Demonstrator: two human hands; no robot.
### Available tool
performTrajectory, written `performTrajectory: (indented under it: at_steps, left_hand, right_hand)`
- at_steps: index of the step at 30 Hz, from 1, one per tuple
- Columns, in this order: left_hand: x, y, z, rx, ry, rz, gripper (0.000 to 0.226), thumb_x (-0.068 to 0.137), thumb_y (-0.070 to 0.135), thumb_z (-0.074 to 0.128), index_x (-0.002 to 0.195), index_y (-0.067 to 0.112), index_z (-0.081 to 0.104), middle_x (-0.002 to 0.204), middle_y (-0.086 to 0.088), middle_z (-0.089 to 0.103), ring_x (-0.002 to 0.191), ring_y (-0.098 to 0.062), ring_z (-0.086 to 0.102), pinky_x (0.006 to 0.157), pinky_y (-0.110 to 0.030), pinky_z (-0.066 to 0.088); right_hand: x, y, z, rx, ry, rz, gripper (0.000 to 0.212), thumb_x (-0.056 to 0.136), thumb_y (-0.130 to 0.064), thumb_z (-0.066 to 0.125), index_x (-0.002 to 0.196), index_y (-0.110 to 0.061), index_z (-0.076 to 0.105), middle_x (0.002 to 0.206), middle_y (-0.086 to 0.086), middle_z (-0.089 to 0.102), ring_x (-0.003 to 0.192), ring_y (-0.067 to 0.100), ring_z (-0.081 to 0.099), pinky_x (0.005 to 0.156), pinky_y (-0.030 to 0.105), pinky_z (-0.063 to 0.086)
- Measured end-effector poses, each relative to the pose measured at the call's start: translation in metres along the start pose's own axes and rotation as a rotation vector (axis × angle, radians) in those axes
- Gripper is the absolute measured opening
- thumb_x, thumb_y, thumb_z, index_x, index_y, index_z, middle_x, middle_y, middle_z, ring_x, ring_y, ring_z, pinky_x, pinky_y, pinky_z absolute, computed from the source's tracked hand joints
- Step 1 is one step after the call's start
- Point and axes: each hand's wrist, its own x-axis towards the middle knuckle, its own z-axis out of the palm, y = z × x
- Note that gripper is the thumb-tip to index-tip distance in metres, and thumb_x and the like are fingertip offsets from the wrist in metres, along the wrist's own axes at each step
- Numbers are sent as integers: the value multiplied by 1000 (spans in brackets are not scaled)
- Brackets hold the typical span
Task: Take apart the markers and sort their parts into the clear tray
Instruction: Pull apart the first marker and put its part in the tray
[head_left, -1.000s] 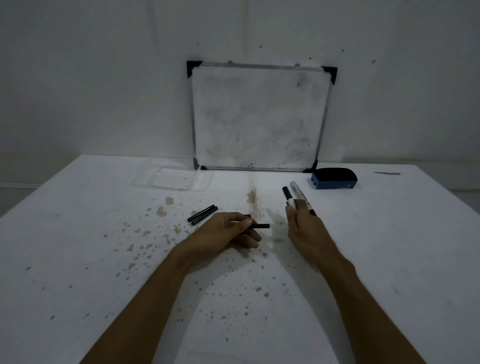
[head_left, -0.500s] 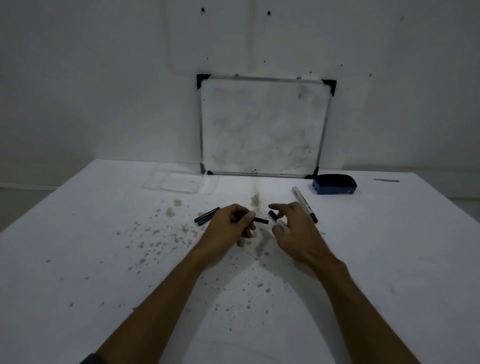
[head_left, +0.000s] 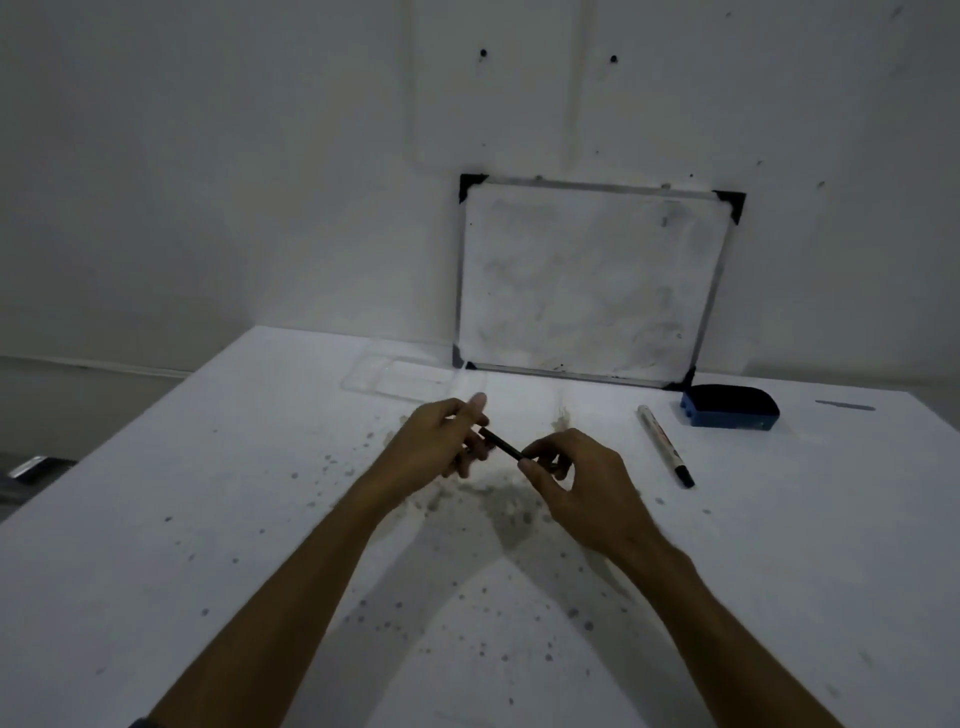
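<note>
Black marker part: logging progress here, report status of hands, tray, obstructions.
Left hand and right hand both pinch the black marker part, above the table. Clear tray looks empty. White marker lies untouched. Nothing in the way.

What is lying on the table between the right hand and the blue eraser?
In the head view, a white marker with a black cap lies between the right hand and the blue eraser, touching neither.

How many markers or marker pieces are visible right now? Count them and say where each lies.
2. A black marker piece is held between the left hand and right hand. A white marker lies on the table, right of the hands. The hands may hide others.
</note>
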Motion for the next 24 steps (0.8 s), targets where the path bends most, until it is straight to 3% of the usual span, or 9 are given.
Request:
performTrajectory:
  at_steps: [2,5,7,10,12,18,24]
  left_hand:
    - [13,-15,-28,183,170,18,40,105,52,50,100,18,71,82,2,78,70,-16,72,63,-25,49]
    - [30,-58,-57,501,381,1,31,102,42,58,110,15,70,108,-3,71,104,-26,68,83,-32,48]
    - [34,-87,-65,720,373,-24,48,98,50,55,127,13,65,133,-12,63,124,-33,57,104,-43,42]
    - [39,-111,-65,828,283,-72,73,100,59,41,153,9,42,164,-16,35,153,-34,28,126,-48,18]
    - [42,-113,-64,871,264,-73,74,103,57,38,159,8,31,170,-16,24,158,-33,16,129,-48,8]
    - [44,-116,-63,916,268,-60,88,93,62,17,160,6,28,170,-18,22,159,-34,16,129,-50,8]
    - [45,-116,-62,899,277,-37,86,93,61,21,160,7,29,170,-18,23,158,-34,16,128,-51,7]
  right_hand:
    - [20,-10,2,-39,-29,-1,13,93,-41,67,101,-32,72,88,-16,63,78,3,60,68,14,44]
    - [60,-21,10,-79,-51,0,13,92,-42,67,98,-32,73,88,-14,64,74,1,58,63,12,40]
    - [91,-25,21,-98,-40,-11,15,91,-39,68,99,-28,75,90,-11,67,72,3,57,63,17,41]
    - [138,-31,43,-154,-56,-14,20,90,-30,68,103,-18,78,96,1,71,81,14,64,71,27,49]
    - [167,-35,60,-203,-99,-4,23,90,-26,68,105,-13,79,100,6,75,88,23,70,78,33,56]
    - [232,-35,112,-427,-273,25,20,84,-26,71,101,-19,80,96,3,79,87,24,72,87,37,57]
    - [256,-28,141,-510,-406,105,22,78,-24,75,98,-16,77,97,6,76,93,27,70,92,40,55]
